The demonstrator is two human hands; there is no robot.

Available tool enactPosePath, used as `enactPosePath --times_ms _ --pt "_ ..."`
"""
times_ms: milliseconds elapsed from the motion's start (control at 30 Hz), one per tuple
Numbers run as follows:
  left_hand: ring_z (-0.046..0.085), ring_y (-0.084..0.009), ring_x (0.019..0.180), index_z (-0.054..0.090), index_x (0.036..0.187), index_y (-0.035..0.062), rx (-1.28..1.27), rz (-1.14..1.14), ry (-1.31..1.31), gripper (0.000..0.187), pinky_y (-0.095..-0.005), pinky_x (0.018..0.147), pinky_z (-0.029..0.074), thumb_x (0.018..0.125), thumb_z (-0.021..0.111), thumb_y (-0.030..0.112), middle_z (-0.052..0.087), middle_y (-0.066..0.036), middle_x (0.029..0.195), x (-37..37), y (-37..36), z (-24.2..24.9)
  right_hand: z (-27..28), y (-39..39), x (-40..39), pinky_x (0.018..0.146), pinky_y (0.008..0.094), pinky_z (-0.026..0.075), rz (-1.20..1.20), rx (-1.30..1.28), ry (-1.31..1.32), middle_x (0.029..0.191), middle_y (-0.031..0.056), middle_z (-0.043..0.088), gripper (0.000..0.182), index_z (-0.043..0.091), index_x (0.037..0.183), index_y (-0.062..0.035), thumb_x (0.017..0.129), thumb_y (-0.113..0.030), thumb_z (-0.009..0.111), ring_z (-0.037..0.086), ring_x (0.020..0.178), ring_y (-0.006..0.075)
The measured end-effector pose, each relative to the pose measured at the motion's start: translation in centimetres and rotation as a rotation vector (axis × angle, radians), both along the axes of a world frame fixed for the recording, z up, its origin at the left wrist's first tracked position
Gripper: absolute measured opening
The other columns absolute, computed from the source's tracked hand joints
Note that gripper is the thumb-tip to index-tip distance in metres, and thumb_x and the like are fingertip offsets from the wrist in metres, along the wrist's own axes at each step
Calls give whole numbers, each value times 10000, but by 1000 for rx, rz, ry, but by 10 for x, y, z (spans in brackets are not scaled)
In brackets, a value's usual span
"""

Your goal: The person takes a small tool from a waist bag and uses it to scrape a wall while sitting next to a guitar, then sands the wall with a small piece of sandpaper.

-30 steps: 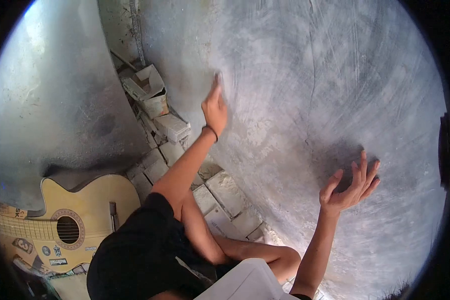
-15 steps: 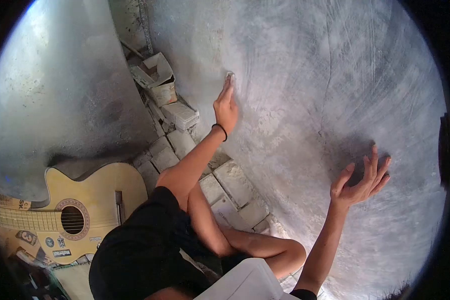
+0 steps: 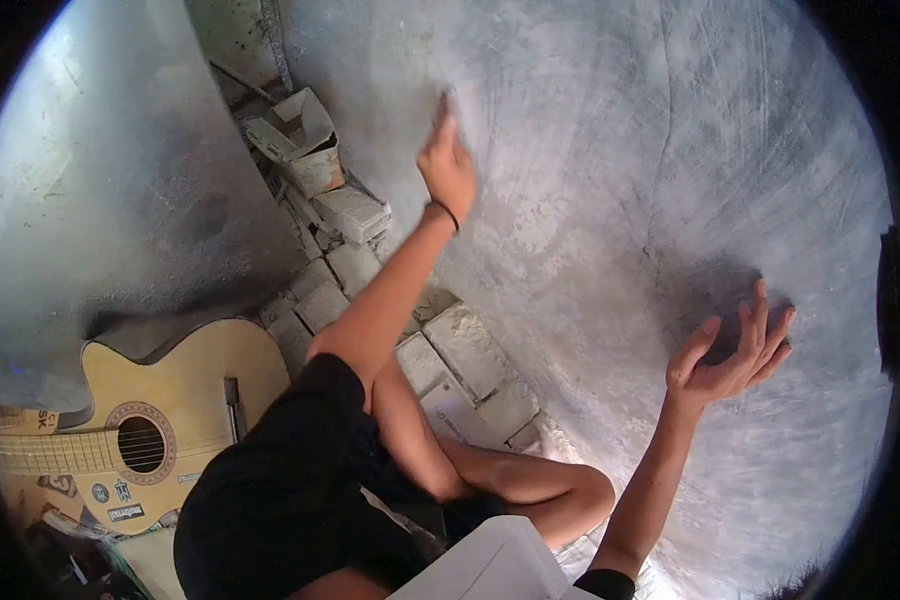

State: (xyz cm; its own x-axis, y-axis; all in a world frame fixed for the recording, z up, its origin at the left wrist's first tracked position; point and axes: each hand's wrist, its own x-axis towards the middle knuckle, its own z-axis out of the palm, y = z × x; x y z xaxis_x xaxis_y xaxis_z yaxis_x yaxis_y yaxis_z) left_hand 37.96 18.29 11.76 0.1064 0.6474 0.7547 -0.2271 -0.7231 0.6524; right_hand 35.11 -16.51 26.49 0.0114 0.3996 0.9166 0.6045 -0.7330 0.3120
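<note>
At far left I see a guitar [image 3: 195, 375], then an open carton [image 3: 317, 172] above pale blocks [image 3: 465, 345]. My left hand [image 3: 447, 175] reaches up at the scuffed grey wall [image 3: 570, 130], fingers together and blurred; I cannot tell whether that grip holds anything. The wall spans centre to right, where my right hand [image 3: 722, 368] is spread against it, grip released.
</note>
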Motion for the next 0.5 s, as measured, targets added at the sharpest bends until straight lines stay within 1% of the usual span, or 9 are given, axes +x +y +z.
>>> enactPosePath --times_ms 33,100,167,200,233,267,333,400,500 --pt "522 -375 1273 506 1384 -9 -10 -25 15 574 -384 1027 466 827 446 -136 512 -237 1400 -5 -13 -19 0 2 0 1210 424 115 -3 -2 -8 1271 106 661 244 564 1129 -84 914 -195 534 407 1402 332" --pt "505 -366 1295 491 1401 -1 -111 -129 48 610 -385 1043 456 815 433 -159 497 -234 1416 -23 -48 -46 -1 7 -1 1209 425 118 1 -18 -7 1270 105 662 244 564 1130 -84 913 -190 531 409 1400 332" --pt "504 -365 1295 492 1400 -2 -91 -145 74 617 -389 1047 454 811 427 -170 498 -235 1415 -36 -55 -55 -3 11 -2 1208 425 120 7 -34 -9 1268 105 663 244 565 1131 -83 912 -184 529 411 1399 333" --pt "503 -364 1296 494 1399 -3 -62 -180 97 623 -393 1051 453 806 421 -180 499 -235 1414 -38 -56 -52 -2 10 -2 1207 426 122 9 -28 0 1265 104 665 243 565 1131 -83 911 -180 530 416 1395 336" --pt "513 -366 1285 508 1382 -11 -78 -155 74 582 -398 1037 464 823 444 -161 522 -246 1384 -36 -54 -47 -2 8 -3 1207 427 125 3 -21 10 1262 104 667 243 564 1131 -82 910 -177 531 421 1390 339" --pt "513 -366 1285 508 1382 -11 -78 -161 71 582 -398 1037 464 823 444 -161 522 -246 1384 -32 -50 -38 -3 7 -3 1207 427 125 -3 -21 7 1262 104 667 243 564 1131 -82 910 -177 531 421 1390 339" --pt "526 -371 1269 509 1375 -16 -75 -30 -10 533 -404 1019 473 857 454 -128 538 -256 1359 -9 -27 -18 -2 9 0 1208 430 127 42 -11 -15 1257 101 670 245 564 1130 -80 905 -170 529 432 1381 346" --pt "540 -380 1249 507 1371 -28 -70 26 -6 488 -406 1010 473 891 452 -98 548 -265 1339 5 2 6 -1 9 -1 1209 431 128 15 -23 -4 1251 99 673 246 564 1130 -78 903 -165 523 439 1375 353" --pt "546 -378 1244 518 1355 -40 -86 -42 53 469 -410 1024 464 896 445 -102 543 -264 1347 6 25 17 -4 9 -1 1212 431 124 10 -11 -7 1251 109 672 258 565 1137 -73 894 -154 529 423 1387 362"
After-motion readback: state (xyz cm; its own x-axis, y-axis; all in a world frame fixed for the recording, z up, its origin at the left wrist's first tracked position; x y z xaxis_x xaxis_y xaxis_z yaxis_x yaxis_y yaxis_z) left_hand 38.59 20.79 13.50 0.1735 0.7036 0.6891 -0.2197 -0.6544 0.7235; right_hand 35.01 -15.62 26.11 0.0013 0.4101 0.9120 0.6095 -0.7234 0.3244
